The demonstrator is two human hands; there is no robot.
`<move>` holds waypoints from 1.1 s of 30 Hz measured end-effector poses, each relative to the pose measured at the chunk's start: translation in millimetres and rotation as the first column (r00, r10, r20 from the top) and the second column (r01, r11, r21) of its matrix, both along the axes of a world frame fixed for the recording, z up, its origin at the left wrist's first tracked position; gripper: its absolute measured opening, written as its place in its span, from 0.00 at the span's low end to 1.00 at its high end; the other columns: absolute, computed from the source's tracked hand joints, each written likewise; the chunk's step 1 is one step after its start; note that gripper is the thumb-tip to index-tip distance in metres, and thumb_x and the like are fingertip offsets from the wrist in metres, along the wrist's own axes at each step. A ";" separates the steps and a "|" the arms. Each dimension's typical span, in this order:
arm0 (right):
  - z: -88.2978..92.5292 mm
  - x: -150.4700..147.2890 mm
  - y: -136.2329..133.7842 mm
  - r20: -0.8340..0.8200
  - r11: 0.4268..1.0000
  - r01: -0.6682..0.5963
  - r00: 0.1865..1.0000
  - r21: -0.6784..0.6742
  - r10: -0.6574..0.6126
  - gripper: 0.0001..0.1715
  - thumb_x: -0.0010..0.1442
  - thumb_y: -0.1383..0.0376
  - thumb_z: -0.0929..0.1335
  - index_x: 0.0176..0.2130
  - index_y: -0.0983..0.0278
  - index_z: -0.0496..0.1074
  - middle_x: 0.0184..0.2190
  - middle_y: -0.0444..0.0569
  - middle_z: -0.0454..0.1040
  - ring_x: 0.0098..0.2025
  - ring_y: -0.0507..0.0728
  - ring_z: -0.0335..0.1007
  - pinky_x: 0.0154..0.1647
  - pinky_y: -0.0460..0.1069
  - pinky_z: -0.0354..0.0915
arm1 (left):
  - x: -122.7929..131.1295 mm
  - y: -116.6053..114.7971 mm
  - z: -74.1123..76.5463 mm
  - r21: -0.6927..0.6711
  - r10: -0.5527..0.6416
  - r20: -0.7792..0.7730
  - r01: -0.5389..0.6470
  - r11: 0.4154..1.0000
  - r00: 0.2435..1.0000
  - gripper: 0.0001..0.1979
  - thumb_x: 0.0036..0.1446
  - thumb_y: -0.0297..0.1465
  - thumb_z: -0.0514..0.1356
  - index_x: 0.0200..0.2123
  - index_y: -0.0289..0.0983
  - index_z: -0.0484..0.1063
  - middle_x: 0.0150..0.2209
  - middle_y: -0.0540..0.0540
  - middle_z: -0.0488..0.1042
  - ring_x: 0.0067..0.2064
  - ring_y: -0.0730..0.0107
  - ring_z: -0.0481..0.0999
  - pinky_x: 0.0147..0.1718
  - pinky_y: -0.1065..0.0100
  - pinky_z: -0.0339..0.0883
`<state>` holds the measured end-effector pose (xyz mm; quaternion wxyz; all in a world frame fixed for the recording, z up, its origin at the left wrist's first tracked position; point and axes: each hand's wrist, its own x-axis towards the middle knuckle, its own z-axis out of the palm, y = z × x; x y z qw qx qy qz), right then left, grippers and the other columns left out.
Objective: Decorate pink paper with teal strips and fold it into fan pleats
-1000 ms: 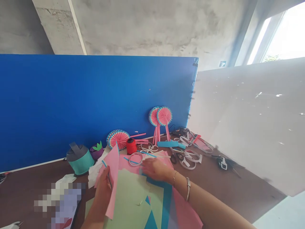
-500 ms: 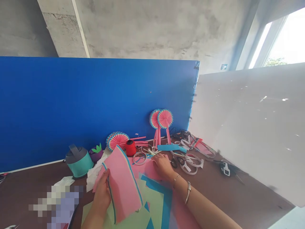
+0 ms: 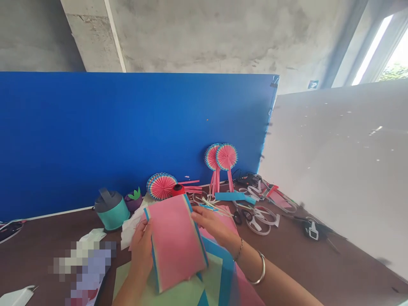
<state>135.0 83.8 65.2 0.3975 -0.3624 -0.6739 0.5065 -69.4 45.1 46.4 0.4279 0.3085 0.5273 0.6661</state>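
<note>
A pink paper sheet [image 3: 175,240] with blue strips along both long edges is held up over the table. My left hand [image 3: 142,250] grips its left edge, fingers closed on it. My right hand [image 3: 213,225] holds its right edge near the top, fingers pinched on the paper; two bracelets show on that wrist. Under the sheet lies a pile of green, blue and pink paper sheets [image 3: 219,276].
Pleated pink paper fans [image 3: 161,186] and fans on sticks [image 3: 226,158] lean on the blue board [image 3: 127,127]. A teal tape dispenser [image 3: 112,209], a red thread spool [image 3: 178,190], scissors [image 3: 237,214], tape rings [image 3: 264,214] and a white board [image 3: 344,161] at the right surround the brown table [image 3: 38,246].
The left hand turned the pink sheet from edge-on to flat facing me. The right hand left the pile on the table and took hold of the sheet's right edge.
</note>
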 end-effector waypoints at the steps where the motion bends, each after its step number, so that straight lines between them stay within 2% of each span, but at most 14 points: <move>1: 1.4 -1.3 1.2 -0.003 0.999 0.035 0.999 0.028 -0.035 0.12 0.57 0.55 0.66 0.37 0.58 0.74 0.31 0.42 0.73 0.30 0.51 0.65 0.30 0.45 0.60 | 2.0 -1.8 3.6 0.025 0.002 -0.034 -0.001 1.000 0.999 0.21 0.43 0.47 0.64 0.36 0.38 0.71 0.30 0.52 0.75 0.30 0.68 0.74 0.27 0.70 0.66; 4: 8.4 -1.5 4.7 0.009 0.969 0.163 0.986 0.188 -0.167 0.05 0.53 0.64 0.68 0.31 0.61 0.74 0.26 0.42 0.72 0.27 0.51 0.64 0.26 0.45 0.59 | 3.2 -8.1 18.5 0.143 0.043 -0.213 -0.012 0.990 0.976 0.19 0.47 0.46 0.63 0.37 0.38 0.70 0.30 0.50 0.75 0.34 0.65 0.75 0.32 0.69 0.67; 6: 15.6 2.8 4.8 -0.025 0.913 0.208 0.977 0.350 -0.212 0.06 0.54 0.66 0.67 0.31 0.62 0.75 0.28 0.44 0.74 0.29 0.52 0.67 0.28 0.45 0.62 | 0.0 -13.2 29.0 0.273 0.100 -0.392 0.012 0.962 0.914 0.15 0.51 0.43 0.61 0.35 0.38 0.70 0.35 0.47 0.76 0.40 0.62 0.74 0.38 0.67 0.67; 9: 20.3 14.6 1.9 -0.106 0.792 0.204 0.979 0.575 -0.174 0.06 0.57 0.66 0.66 0.35 0.61 0.74 0.35 0.48 0.77 0.38 0.54 0.72 0.38 0.48 0.67 | -7.8 -19.5 35.5 0.481 0.262 -0.626 0.099 0.871 0.735 0.07 0.54 0.36 0.58 0.34 0.40 0.71 0.43 0.45 0.74 0.47 0.60 0.71 0.45 0.62 0.65; 11: 13.2 24.1 0.3 -0.058 0.733 0.166 0.983 0.660 -0.172 0.07 0.59 0.67 0.65 0.37 0.60 0.73 0.39 0.49 0.77 0.43 0.55 0.72 0.45 0.51 0.67 | -12.1 -21.1 28.7 0.539 0.339 -0.737 0.207 0.816 0.585 0.05 0.52 0.33 0.58 0.34 0.41 0.70 0.42 0.45 0.73 0.47 0.58 0.70 0.46 0.59 0.63; 13: -2.6 33.4 -0.3 0.098 0.712 0.090 0.971 0.696 -0.218 0.10 0.60 0.69 0.63 0.39 0.59 0.72 0.43 0.50 0.76 0.46 0.56 0.72 0.48 0.52 0.66 | -14.3 -21.1 12.8 0.477 0.329 -0.850 0.337 0.812 0.411 0.08 0.49 0.28 0.57 0.34 0.41 0.71 0.40 0.45 0.74 0.45 0.57 0.70 0.46 0.57 0.61; 14: -12.5 37.7 -0.5 0.197 0.709 0.032 0.951 0.704 -0.238 0.11 0.60 0.69 0.63 0.41 0.59 0.71 0.45 0.51 0.76 0.47 0.56 0.71 0.49 0.53 0.66 | -14.8 -20.9 2.3 0.403 0.288 -0.903 0.396 0.825 0.318 0.11 0.46 0.24 0.55 0.34 0.41 0.71 0.41 0.46 0.74 0.45 0.57 0.70 0.44 0.58 0.61; 16: -32.2 44.6 -1.4 0.433 0.705 -0.166 0.875 0.689 -0.217 0.18 0.57 0.71 0.63 0.47 0.60 0.69 0.50 0.53 0.72 0.53 0.59 0.67 0.53 0.56 0.63 | -14.8 -20.2 -20.1 0.205 0.151 -0.976 0.428 0.880 0.157 0.19 0.40 0.18 0.51 0.34 0.41 0.70 0.42 0.45 0.73 0.47 0.58 0.68 0.43 0.59 0.60; 18: -47.0 48.6 -4.5 0.576 0.696 -0.281 0.785 0.661 -0.230 0.29 0.52 0.71 0.64 0.54 0.63 0.65 0.56 0.57 0.66 0.59 0.62 0.59 0.56 0.59 0.58 | -14.8 -19.7 -40.0 0.075 0.058 -0.997 0.433 0.898 0.052 0.21 0.36 0.15 0.49 0.33 0.39 0.70 0.37 0.45 0.72 0.43 0.59 0.69 0.42 0.59 0.60; 20: -53.8 49.3 -10.2 0.636 0.685 -0.348 0.740 0.640 -0.219 0.32 0.51 0.71 0.64 0.56 0.64 0.63 0.58 0.58 0.62 0.59 0.63 0.56 0.56 0.59 0.57 | -15.1 -19.6 -52.9 -0.027 -0.019 -1.000 0.426 0.904 -0.024 0.22 0.35 0.14 0.49 0.33 0.39 0.69 0.37 0.45 0.72 0.42 0.60 0.69 0.41 0.60 0.60; 23: -52.6 45.8 -20.0 0.651 0.657 -0.410 0.741 0.633 -0.165 0.26 0.49 0.72 0.63 0.49 0.64 0.67 0.52 0.56 0.67 0.52 0.61 0.61 0.49 0.56 0.59 | -14.8 -20.5 -58.0 -0.120 -0.106 -0.993 0.398 0.909 -0.058 0.23 0.36 0.14 0.49 0.34 0.39 0.69 0.37 0.47 0.72 0.42 0.61 0.69 0.41 0.60 0.60; 27: -51.8 42.0 -22.3 0.656 0.610 -0.453 0.739 0.650 -0.151 0.16 0.48 0.75 0.62 0.37 0.63 0.68 0.39 0.51 0.71 0.39 0.57 0.62 0.40 0.52 0.58 | -13.0 -22.3 -52.0 -0.155 -0.155 -0.988 0.361 0.920 -0.029 0.22 0.37 0.14 0.49 0.33 0.39 0.69 0.35 0.48 0.73 0.40 0.62 0.69 0.42 0.59 0.60; 30: -59.0 44.7 -13.7 0.676 0.642 -0.429 0.710 0.636 -0.196 0.14 0.49 0.77 0.61 0.33 0.63 0.67 0.34 0.50 0.71 0.37 0.56 0.62 0.38 0.51 0.57 | -12.7 -25.2 -45.9 -0.164 -0.174 -0.985 0.385 0.908 -0.010 0.23 0.37 0.15 0.49 0.36 0.39 0.70 0.37 0.47 0.74 0.42 0.61 0.70 0.44 0.58 0.60; 33: -66.1 49.4 -5.1 0.705 0.692 -0.402 0.674 0.600 -0.220 0.14 0.48 0.78 0.61 0.33 0.64 0.67 0.34 0.50 0.71 0.36 0.57 0.62 0.38 0.51 0.58 | -13.0 -31.9 -37.0 -0.165 -0.192 -0.981 0.458 0.874 0.013 0.21 0.43 0.16 0.51 0.40 0.40 0.68 0.40 0.46 0.73 0.45 0.60 0.69 0.46 0.57 0.59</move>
